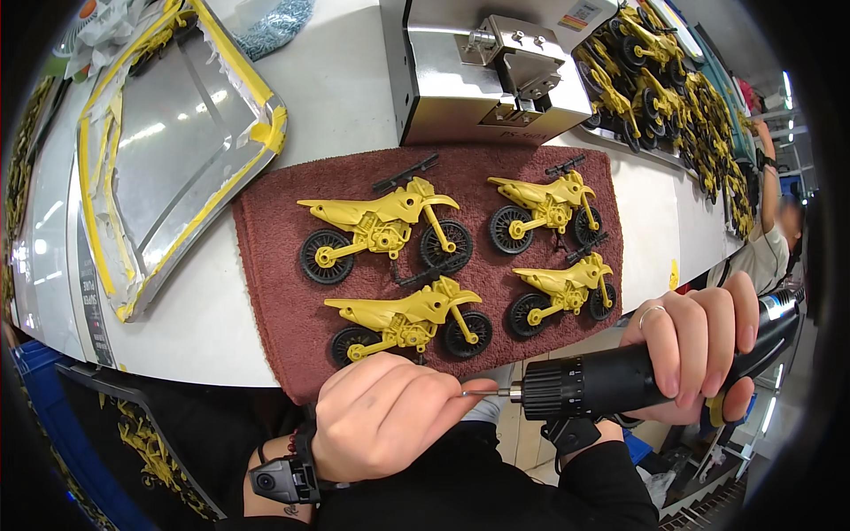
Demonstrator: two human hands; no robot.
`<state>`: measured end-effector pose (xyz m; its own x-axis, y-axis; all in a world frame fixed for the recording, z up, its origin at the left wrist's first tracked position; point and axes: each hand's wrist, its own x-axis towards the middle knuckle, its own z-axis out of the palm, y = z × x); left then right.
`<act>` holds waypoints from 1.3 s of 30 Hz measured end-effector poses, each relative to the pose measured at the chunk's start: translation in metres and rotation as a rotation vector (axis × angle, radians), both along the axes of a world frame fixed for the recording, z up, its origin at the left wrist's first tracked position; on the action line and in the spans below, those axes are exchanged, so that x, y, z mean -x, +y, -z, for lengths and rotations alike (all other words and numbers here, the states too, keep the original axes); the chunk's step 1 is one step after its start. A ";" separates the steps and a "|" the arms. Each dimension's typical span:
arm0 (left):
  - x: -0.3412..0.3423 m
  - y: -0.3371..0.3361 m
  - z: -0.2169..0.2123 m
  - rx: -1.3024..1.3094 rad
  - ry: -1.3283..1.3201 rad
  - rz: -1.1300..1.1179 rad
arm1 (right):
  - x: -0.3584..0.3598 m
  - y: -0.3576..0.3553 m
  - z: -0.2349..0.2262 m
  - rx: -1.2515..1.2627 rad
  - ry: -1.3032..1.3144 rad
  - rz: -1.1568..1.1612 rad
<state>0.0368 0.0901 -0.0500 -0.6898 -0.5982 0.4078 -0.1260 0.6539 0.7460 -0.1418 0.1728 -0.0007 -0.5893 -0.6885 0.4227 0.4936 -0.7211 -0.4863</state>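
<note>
My right hand [695,341] grips a black electric screwdriver [620,376] held level, its thin metal bit [485,391] pointing left. My left hand [385,420] is closed into a fist right at the bit's tip, pinching something too small to make out. Above both hands a dark red towel [274,257] lies on the white table [345,97]. On it lie several yellow toy motorbikes with black wheels, among them a near-left one [407,320], a far-left one [381,228], a far-right one [547,205] and a near-right one [562,292].
A steel press machine [491,66] stands behind the towel. A metal tray [168,142] edged with yellow tape sits at the left. A long tray of several more yellow motorbikes [664,80] runs along the right, where another person's arm [768,181] reaches.
</note>
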 end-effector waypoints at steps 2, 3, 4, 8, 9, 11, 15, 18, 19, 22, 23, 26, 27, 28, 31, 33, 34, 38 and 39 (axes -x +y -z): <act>-0.002 0.000 -0.001 0.003 -0.021 0.019 | -0.001 0.000 0.000 0.020 0.034 -0.005; -0.002 -0.001 -0.002 0.002 -0.020 0.019 | -0.001 -0.002 0.000 0.025 0.012 -0.012; -0.002 -0.001 -0.002 -0.007 -0.010 0.030 | -0.002 -0.003 -0.001 0.029 -0.010 -0.019; -0.002 -0.002 0.000 -0.020 0.022 0.063 | 0.002 0.000 -0.004 0.002 0.019 -0.040; -0.002 -0.002 0.000 -0.022 0.023 0.064 | 0.002 0.000 -0.004 0.008 0.018 -0.040; -0.003 -0.003 -0.001 -0.004 0.019 0.088 | 0.001 0.000 -0.005 0.016 0.015 -0.043; -0.004 -0.002 0.000 0.025 0.033 0.091 | 0.002 0.000 -0.005 0.007 0.010 -0.052; -0.004 -0.003 0.000 0.048 0.052 0.103 | 0.003 0.001 -0.006 -0.003 0.014 -0.063; -0.004 -0.003 0.000 0.048 0.039 0.107 | 0.003 0.001 -0.006 -0.017 0.019 -0.067; -0.003 -0.003 0.003 0.058 0.036 0.111 | 0.005 -0.001 -0.002 0.029 0.044 -0.090; -0.002 -0.003 0.003 0.069 0.044 0.112 | 0.005 -0.001 -0.003 0.026 0.046 -0.089; -0.002 -0.002 -0.002 0.122 0.049 0.069 | 0.004 0.000 -0.007 0.024 0.037 -0.090; -0.001 -0.002 -0.001 0.122 0.054 0.072 | 0.004 0.001 -0.006 0.019 0.088 -0.068; -0.001 -0.002 0.000 0.139 0.058 0.065 | 0.004 0.002 -0.006 0.015 0.139 -0.046; -0.001 -0.003 0.012 0.144 0.069 0.059 | -0.004 -0.005 -0.006 -0.055 0.097 -0.031; 0.001 -0.005 0.012 0.127 0.084 0.068 | -0.002 -0.005 -0.011 -0.072 0.135 -0.037; 0.004 -0.006 0.007 0.109 0.061 0.023 | 0.000 -0.006 -0.019 -0.101 0.158 0.010; 0.004 0.003 0.010 0.166 -0.018 -0.010 | 0.017 -0.018 -0.054 -0.095 0.278 0.117; 0.004 0.005 0.013 0.193 -0.042 0.007 | 0.026 -0.027 -0.058 -0.077 0.306 0.120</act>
